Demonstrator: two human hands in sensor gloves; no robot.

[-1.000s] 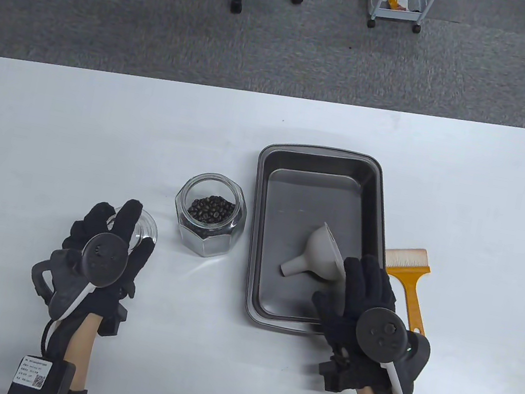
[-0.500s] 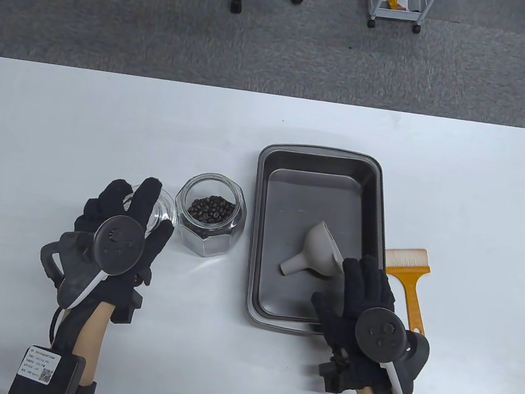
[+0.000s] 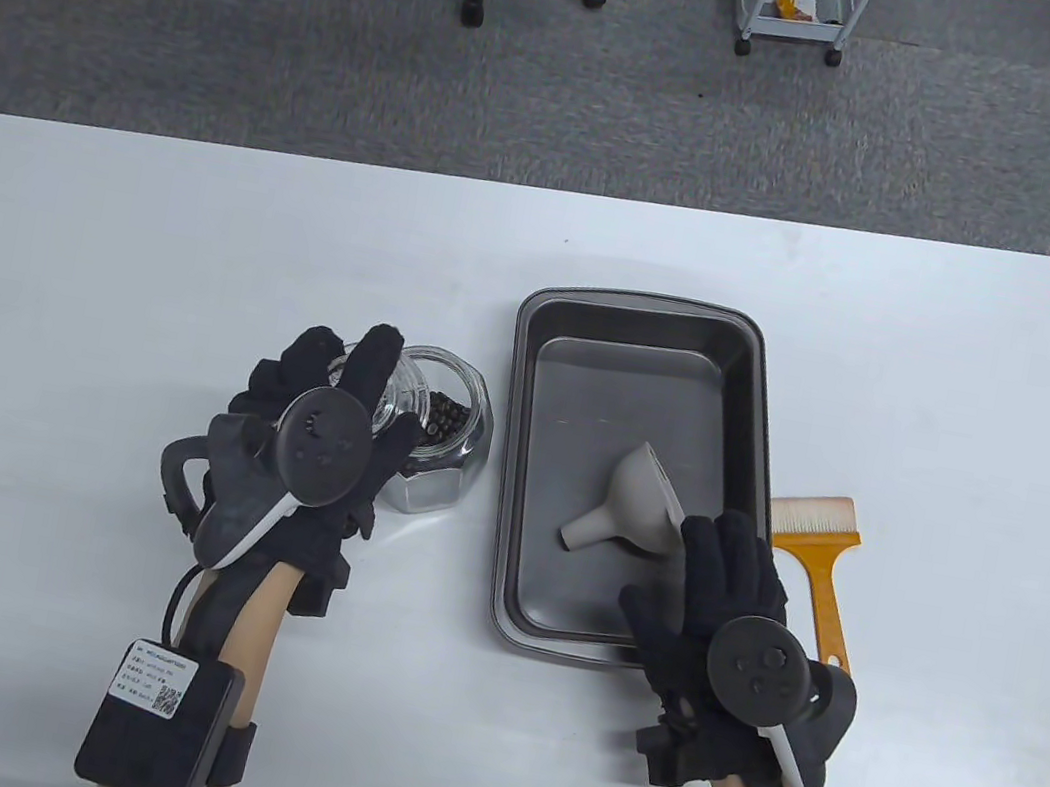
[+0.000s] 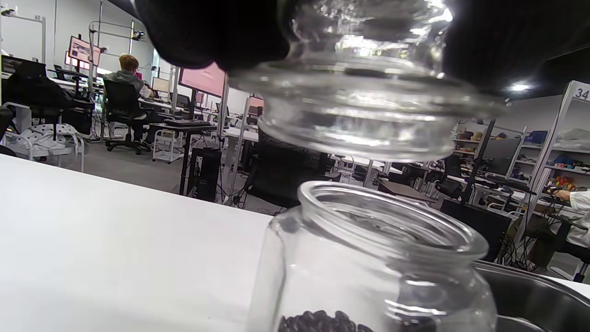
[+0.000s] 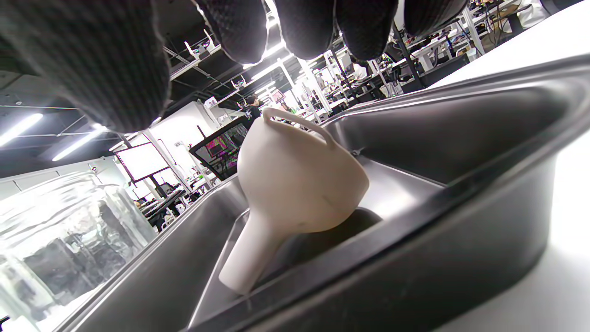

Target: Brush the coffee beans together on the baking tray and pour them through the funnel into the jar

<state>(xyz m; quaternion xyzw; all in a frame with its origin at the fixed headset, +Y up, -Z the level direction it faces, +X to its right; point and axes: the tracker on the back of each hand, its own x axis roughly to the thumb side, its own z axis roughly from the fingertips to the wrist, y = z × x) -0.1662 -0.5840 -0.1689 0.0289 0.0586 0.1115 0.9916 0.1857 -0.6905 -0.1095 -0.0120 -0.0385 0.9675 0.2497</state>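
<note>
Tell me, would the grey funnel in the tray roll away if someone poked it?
Probably a little. The funnel lies on its side in the baking tray, and its round cone would likely swing in a curve rather than roll straight. The tray's raised walls should stop it. It looks like thin plastic, so it is probably light and easy to nudge.

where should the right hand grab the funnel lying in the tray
Take the funnel by its wide cone, coming down from above. It lies on its side in the baking tray, spout toward the near left, cone next to the right hand. The thin spout would probably slip.
</note>
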